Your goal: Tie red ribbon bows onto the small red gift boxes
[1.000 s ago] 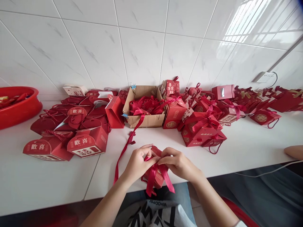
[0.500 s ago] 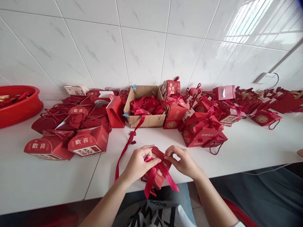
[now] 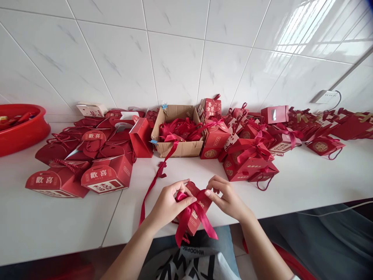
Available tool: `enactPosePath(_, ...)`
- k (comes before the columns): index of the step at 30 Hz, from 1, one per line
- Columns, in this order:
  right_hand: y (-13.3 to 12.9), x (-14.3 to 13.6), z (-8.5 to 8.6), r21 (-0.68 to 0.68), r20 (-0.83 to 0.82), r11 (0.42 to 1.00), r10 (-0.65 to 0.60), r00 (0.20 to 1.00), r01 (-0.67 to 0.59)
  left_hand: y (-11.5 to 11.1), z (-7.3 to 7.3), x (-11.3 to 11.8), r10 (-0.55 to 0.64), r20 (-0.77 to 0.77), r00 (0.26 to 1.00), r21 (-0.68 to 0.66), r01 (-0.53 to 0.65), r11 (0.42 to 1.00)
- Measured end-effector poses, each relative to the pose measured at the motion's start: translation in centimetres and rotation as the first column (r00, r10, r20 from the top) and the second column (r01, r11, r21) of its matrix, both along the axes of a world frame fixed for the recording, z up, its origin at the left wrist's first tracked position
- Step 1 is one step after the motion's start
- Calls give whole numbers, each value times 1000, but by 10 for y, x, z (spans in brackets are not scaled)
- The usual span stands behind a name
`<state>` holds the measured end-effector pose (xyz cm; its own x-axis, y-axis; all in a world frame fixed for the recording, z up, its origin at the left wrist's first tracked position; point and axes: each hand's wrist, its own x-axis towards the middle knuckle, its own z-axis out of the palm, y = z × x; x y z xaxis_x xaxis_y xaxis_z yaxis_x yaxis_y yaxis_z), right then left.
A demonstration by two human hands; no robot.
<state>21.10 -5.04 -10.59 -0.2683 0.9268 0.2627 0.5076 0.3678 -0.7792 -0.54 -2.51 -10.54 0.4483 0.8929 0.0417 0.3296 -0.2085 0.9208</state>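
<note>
A small red gift box with light printing rests at the table's front edge, close to my body. A crimson satin ribbon forms a bow on it, its two tails hanging toward me. My left hand pinches the bow's left loop and knot between thumb and fingers. On the box's right side my right hand pinches the ribbon's right loop, thumb against forefinger. A dark red cord shows under the box's left side.
Behind stands a cardboard box full of ribbons, one strip trailing forward. Red gift boxes crowd the left and more the right. A red basin sits far left; a tiled wall rises behind.
My right hand has drawn slightly right and up, pulling the right loop outward. My left hand stays on the bow. The whole view has shifted slightly.
</note>
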Motion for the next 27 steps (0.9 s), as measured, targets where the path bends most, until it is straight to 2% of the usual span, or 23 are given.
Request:
enactPosePath(7, 1, -17, -1, 21, -52, 998, -63, 997, 65, -2, 2, 0, 12, -12, 1000, 32, -12, 999)
enactPosePath(15, 8, -16, -9, -13, -152, 993, -116, 982, 115, -1, -3, 4, 63, -18, 998, 92, -61, 994)
enactPosePath(19, 11, -15, -14, 52, -147, 987, -143, 979, 152, 0, -6, 4, 38, -55, 998, 79, -34, 996)
enactPosePath(23, 12, -15, -17, 130, -128, 973, -172, 977, 188, 1, -8, 4, 61, -101, 993, 88, -52, 995)
enactPosePath(27, 11, -12, -16, 159, -83, 971, -169, 982, 181, 4, -7, 4, 41, -22, 999, 82, -39, 996)
